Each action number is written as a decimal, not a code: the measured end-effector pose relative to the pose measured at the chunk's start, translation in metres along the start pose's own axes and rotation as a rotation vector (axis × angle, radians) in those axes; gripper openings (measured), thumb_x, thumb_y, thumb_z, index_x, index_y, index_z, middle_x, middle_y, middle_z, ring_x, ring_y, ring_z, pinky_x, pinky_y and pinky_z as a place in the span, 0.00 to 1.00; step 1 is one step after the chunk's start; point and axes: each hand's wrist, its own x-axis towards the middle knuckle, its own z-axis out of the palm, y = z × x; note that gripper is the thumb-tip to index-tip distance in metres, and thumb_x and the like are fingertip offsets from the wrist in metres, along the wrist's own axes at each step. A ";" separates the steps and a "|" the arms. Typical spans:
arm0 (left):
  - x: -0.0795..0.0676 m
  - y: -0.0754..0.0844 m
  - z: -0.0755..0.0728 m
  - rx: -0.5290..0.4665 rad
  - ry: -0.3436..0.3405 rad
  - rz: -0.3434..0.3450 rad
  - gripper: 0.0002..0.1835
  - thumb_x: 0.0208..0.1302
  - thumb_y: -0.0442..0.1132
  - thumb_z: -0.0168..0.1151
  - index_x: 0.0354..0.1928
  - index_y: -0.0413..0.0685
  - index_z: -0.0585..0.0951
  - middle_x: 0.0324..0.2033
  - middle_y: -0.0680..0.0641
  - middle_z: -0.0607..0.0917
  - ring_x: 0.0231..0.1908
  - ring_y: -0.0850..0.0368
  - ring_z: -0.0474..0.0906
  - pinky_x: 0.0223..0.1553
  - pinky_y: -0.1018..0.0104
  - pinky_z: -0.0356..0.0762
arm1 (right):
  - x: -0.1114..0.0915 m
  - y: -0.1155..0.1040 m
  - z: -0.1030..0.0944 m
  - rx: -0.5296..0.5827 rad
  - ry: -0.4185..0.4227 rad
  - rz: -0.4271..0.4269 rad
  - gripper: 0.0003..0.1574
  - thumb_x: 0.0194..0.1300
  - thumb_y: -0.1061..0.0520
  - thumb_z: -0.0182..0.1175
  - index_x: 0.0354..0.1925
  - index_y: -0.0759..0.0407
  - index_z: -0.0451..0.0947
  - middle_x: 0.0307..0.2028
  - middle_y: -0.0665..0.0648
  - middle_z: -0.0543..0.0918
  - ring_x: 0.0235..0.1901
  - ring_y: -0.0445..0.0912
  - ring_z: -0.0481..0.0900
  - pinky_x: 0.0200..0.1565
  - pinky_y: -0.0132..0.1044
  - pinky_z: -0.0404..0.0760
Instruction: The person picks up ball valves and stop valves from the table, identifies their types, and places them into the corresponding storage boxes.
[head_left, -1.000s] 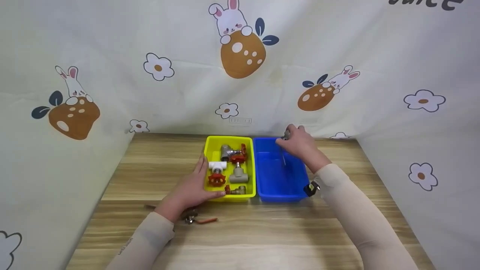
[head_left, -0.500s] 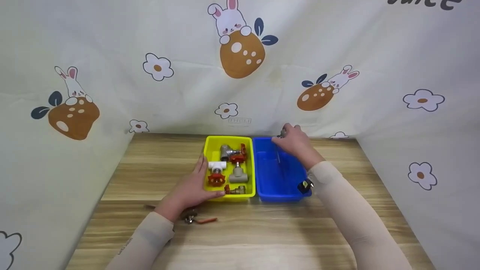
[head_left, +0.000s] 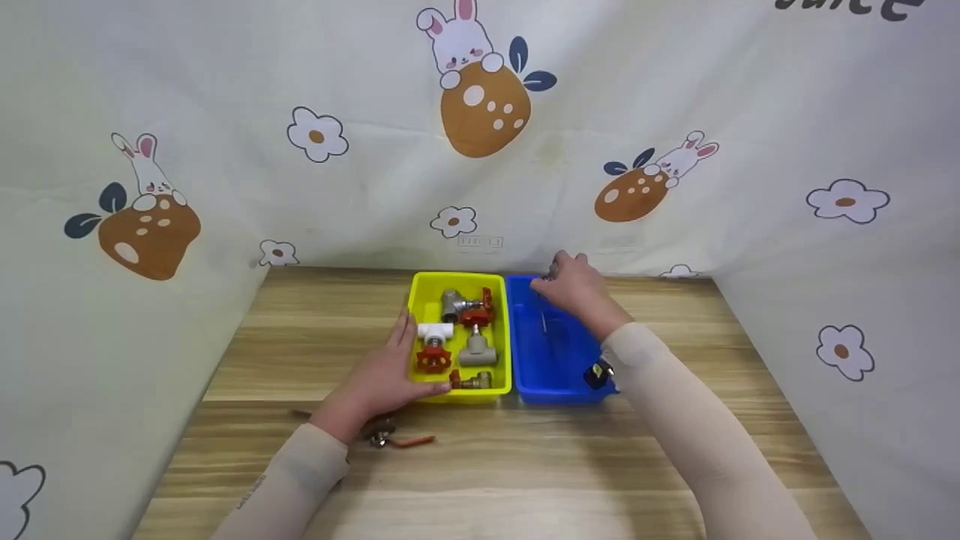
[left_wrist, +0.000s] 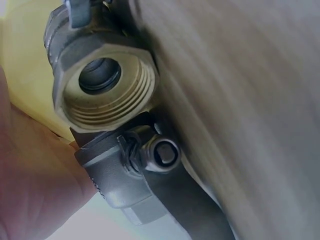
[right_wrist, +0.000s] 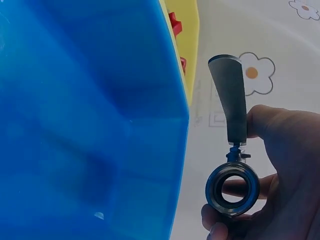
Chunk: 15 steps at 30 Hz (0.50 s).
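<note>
Grey metal, a lever ball valve (right_wrist: 230,107), is held between the bent fingers and thumb of the right hand (head_left: 577,287), its grip closed around it at the far end of the blue bin (head_left: 540,367). The left hand (head_left: 382,379) has its grip spread, straight fingers against the yellow bin (head_left: 427,300) of handwheel valves (head_left: 478,349), with more ball valves (left_wrist: 117,167) on the worktop (head_left: 570,480) near its wrist.
</note>
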 end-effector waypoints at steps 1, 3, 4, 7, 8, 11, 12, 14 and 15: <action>0.000 0.000 0.000 0.002 -0.001 -0.001 0.77 0.57 0.83 0.70 0.90 0.44 0.41 0.89 0.41 0.35 0.80 0.28 0.61 0.78 0.36 0.65 | 0.000 -0.001 0.001 -0.001 -0.001 0.000 0.35 0.73 0.36 0.65 0.62 0.62 0.77 0.54 0.67 0.77 0.49 0.61 0.81 0.55 0.58 0.84; 0.000 0.000 0.001 0.002 -0.003 -0.005 0.78 0.56 0.83 0.70 0.91 0.45 0.40 0.89 0.42 0.34 0.81 0.28 0.61 0.78 0.36 0.64 | 0.001 -0.002 0.003 -0.004 -0.003 -0.002 0.35 0.73 0.36 0.66 0.61 0.62 0.77 0.54 0.67 0.77 0.49 0.61 0.80 0.55 0.58 0.84; 0.000 0.000 0.001 0.001 -0.001 -0.007 0.78 0.56 0.83 0.70 0.91 0.45 0.40 0.89 0.42 0.34 0.80 0.27 0.61 0.78 0.36 0.65 | 0.001 -0.003 0.004 -0.005 -0.004 -0.004 0.35 0.73 0.36 0.66 0.61 0.62 0.77 0.53 0.67 0.77 0.49 0.61 0.80 0.54 0.58 0.84; -0.001 0.000 0.001 0.000 0.003 -0.006 0.79 0.56 0.83 0.71 0.91 0.45 0.40 0.89 0.41 0.35 0.79 0.26 0.62 0.77 0.34 0.66 | 0.001 -0.005 0.007 -0.003 -0.011 -0.005 0.36 0.72 0.36 0.66 0.61 0.62 0.77 0.53 0.66 0.78 0.49 0.61 0.80 0.54 0.58 0.84; -0.001 0.000 0.000 0.001 0.005 -0.005 0.79 0.56 0.83 0.71 0.91 0.44 0.41 0.89 0.40 0.36 0.79 0.26 0.62 0.76 0.31 0.66 | 0.001 -0.005 0.008 -0.001 -0.013 -0.004 0.36 0.72 0.36 0.66 0.61 0.62 0.77 0.53 0.66 0.78 0.49 0.61 0.80 0.54 0.58 0.84; -0.001 0.000 0.000 -0.001 0.007 0.001 0.79 0.55 0.84 0.70 0.90 0.43 0.41 0.89 0.39 0.36 0.79 0.25 0.62 0.76 0.30 0.65 | 0.000 -0.006 0.011 0.009 -0.022 0.008 0.37 0.71 0.36 0.67 0.62 0.62 0.77 0.54 0.66 0.79 0.49 0.60 0.80 0.55 0.58 0.84; -0.001 0.001 0.000 0.002 0.006 -0.003 0.79 0.55 0.84 0.70 0.91 0.44 0.41 0.89 0.40 0.36 0.79 0.25 0.62 0.76 0.30 0.65 | 0.000 -0.006 0.012 0.009 -0.027 0.013 0.37 0.71 0.35 0.67 0.62 0.62 0.77 0.55 0.66 0.79 0.50 0.60 0.80 0.55 0.58 0.84; -0.001 0.001 0.000 0.003 0.004 -0.002 0.79 0.55 0.84 0.70 0.91 0.45 0.41 0.89 0.40 0.35 0.80 0.25 0.61 0.76 0.31 0.65 | -0.001 -0.006 0.014 0.001 -0.032 0.022 0.39 0.71 0.35 0.67 0.64 0.62 0.77 0.57 0.67 0.80 0.50 0.61 0.80 0.56 0.59 0.84; 0.000 0.001 0.000 0.003 0.000 -0.007 0.79 0.55 0.84 0.70 0.91 0.46 0.40 0.89 0.42 0.34 0.80 0.26 0.61 0.77 0.34 0.65 | -0.001 -0.007 0.015 -0.007 -0.034 0.026 0.41 0.71 0.34 0.67 0.66 0.62 0.77 0.57 0.67 0.80 0.51 0.61 0.80 0.57 0.60 0.84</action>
